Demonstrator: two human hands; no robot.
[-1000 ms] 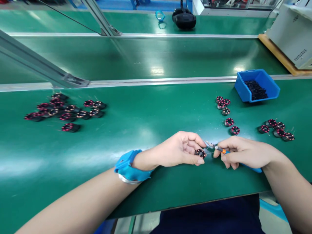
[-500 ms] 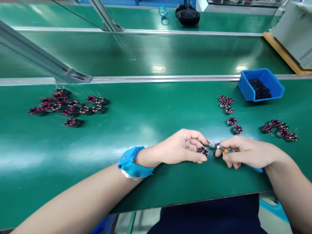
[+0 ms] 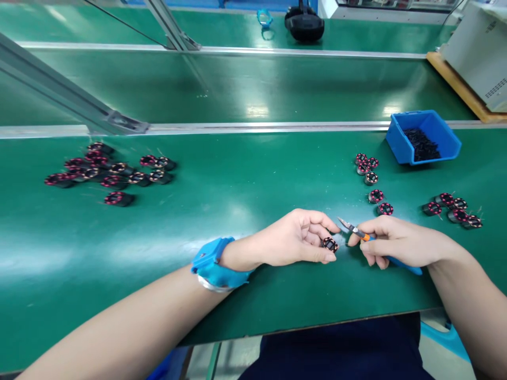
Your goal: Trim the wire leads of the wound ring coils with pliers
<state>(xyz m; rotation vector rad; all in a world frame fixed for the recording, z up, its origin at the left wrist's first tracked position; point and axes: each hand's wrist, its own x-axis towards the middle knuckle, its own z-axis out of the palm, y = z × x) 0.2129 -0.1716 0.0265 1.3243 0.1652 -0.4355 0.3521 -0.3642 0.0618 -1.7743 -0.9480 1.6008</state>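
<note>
Now pinches one coil in the left hand, down on the table, and clasps the cutters in the right hand, tips lifted clear of the coil since a moment ago: that snip likely done. Farther off, six loose coils, five clustered coils rightward, roughly a dozen heaped coils leftward, one blue bin.

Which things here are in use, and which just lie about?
In use: small round black coil with pink windings, left hand; blue-handled metal pliers, right hand.
Lying about: blue plastic bin of black parts; black rounded device; heap of similar coils.
</note>
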